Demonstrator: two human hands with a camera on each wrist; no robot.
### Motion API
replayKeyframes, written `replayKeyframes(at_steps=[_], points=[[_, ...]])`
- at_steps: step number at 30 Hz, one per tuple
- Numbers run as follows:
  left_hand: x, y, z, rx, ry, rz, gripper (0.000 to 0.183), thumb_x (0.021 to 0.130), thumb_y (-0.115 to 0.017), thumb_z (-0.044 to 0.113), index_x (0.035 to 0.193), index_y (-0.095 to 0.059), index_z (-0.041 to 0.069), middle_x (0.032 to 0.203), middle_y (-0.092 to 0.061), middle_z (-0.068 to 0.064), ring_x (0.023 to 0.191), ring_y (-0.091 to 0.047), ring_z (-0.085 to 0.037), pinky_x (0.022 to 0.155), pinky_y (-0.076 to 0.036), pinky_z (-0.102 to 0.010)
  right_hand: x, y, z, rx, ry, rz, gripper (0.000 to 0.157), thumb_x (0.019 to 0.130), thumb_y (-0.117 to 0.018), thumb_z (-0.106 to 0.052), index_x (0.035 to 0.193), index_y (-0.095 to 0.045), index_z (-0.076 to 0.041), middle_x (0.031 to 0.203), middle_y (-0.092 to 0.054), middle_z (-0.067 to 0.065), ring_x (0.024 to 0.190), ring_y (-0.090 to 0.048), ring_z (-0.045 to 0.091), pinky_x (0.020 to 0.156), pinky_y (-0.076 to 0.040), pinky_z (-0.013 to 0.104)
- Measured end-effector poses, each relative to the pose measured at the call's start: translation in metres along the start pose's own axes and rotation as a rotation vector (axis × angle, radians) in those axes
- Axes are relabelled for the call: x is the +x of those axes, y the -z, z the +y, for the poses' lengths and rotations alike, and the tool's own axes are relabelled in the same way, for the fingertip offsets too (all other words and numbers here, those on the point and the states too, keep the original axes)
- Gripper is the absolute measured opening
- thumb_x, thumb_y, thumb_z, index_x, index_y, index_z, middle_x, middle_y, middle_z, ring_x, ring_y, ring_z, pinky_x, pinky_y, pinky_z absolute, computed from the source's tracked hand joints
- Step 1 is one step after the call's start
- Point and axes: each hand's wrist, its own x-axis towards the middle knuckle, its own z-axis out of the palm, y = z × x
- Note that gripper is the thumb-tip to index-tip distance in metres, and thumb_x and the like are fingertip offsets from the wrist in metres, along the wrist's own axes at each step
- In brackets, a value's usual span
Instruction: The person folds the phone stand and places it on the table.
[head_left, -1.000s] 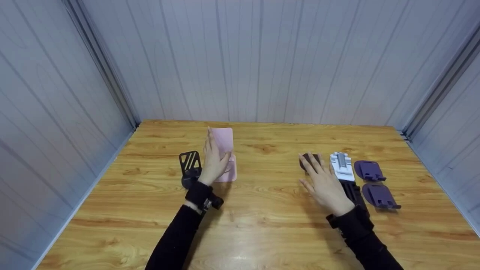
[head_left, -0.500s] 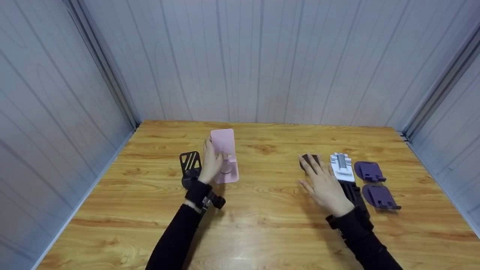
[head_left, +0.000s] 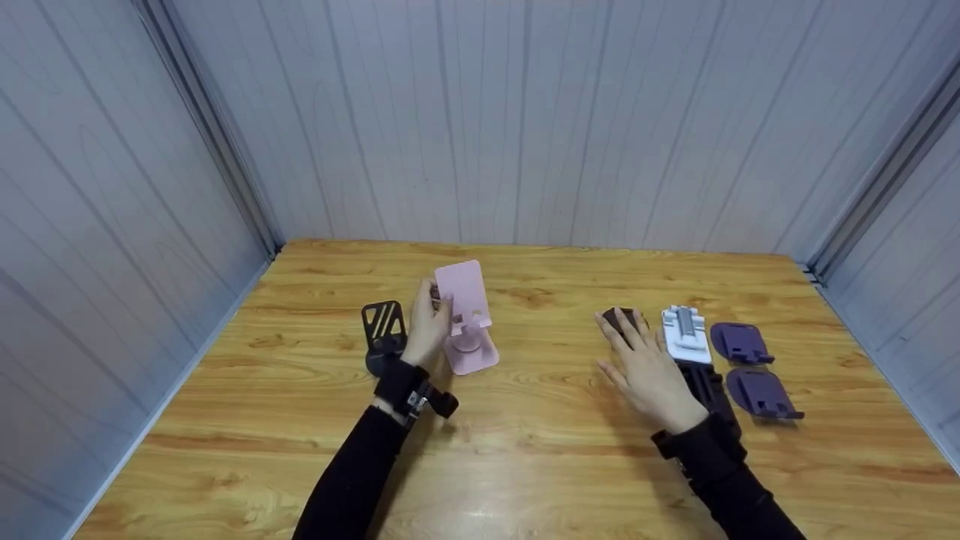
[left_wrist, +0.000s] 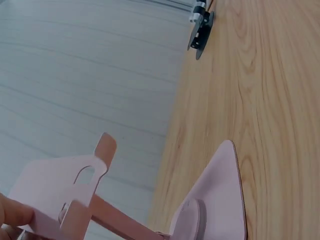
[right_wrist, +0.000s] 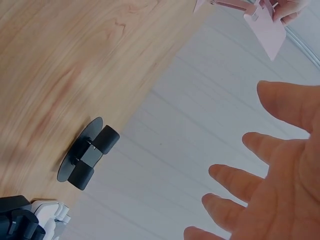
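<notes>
My left hand (head_left: 429, 328) pinches the upper plate of a pink phone stand (head_left: 465, 289) by its left side. In the left wrist view, the stand's flat base (left_wrist: 217, 195) appears to sit on the wood, tied to the plate by a slim arm (left_wrist: 122, 220). My right hand (head_left: 649, 369) is spread with straight fingers. In the right wrist view its palm (right_wrist: 285, 175) holds nothing. Near those fingertips lies a small dark piece (head_left: 616, 320), partly hidden in the head view; the right wrist view shows a rounded plate with two black cylinders (right_wrist: 87, 155).
A black slotted stand (head_left: 384, 324) lies left of my left wrist. Right of my right hand are a white stand (head_left: 686, 335), a black folded piece (head_left: 706, 390) partly covered by the arm, and two purple stands (head_left: 741, 343). Panel walls (head_left: 480, 120) enclose the wooden table (head_left: 517, 465).
The pink stand has shifted right and slightly nearer, its base and plate turned. My left hand moved right with it, fingers now at the plate's edge. My right hand stays nearly still.
</notes>
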Motion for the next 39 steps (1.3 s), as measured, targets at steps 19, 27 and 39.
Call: replayKeyframes(at_steps=[19,27,39], points=[[-0.016,-0.017,0.028,-0.124,-0.113,-0.111,0.013,0.092,-0.062,-0.009,0.105,-0.062,-0.013,0.092,-0.067,-0.026,0.074,-0.057,-0.007,0.065,-0.052,-0.014,0.000,-0.007,-0.001,0.036,0.016,-0.075,0.058,0.105,-0.057,-0.027,0.155,-0.042,-0.003,0.163,-0.033,0.030,0.153,-0.024,0.053,0.124,-0.020,0.071],[-0.031,-0.025,0.048,-0.170,-0.206,-0.198,0.014,0.094,-0.066,-0.003,0.105,-0.063,-0.011,0.094,-0.068,-0.029,0.076,-0.060,-0.006,0.069,-0.053,-0.016,0.006,-0.017,0.000,0.282,0.034,-0.155,0.055,0.105,-0.056,-0.023,0.148,-0.044,0.010,0.154,-0.042,0.036,0.146,-0.037,0.055,0.120,-0.033,0.068],[-0.049,-0.036,0.063,-0.177,-0.291,-0.292,0.015,0.094,-0.069,0.003,0.104,-0.065,-0.006,0.090,-0.069,-0.027,0.074,-0.062,-0.007,0.069,-0.057,-0.020,0.013,-0.031,-0.001,1.054,-0.169,-0.430,0.070,0.107,-0.053,-0.018,0.157,-0.016,0.015,0.153,-0.041,0.039,0.134,-0.059,0.035,0.112,-0.052,0.040]])
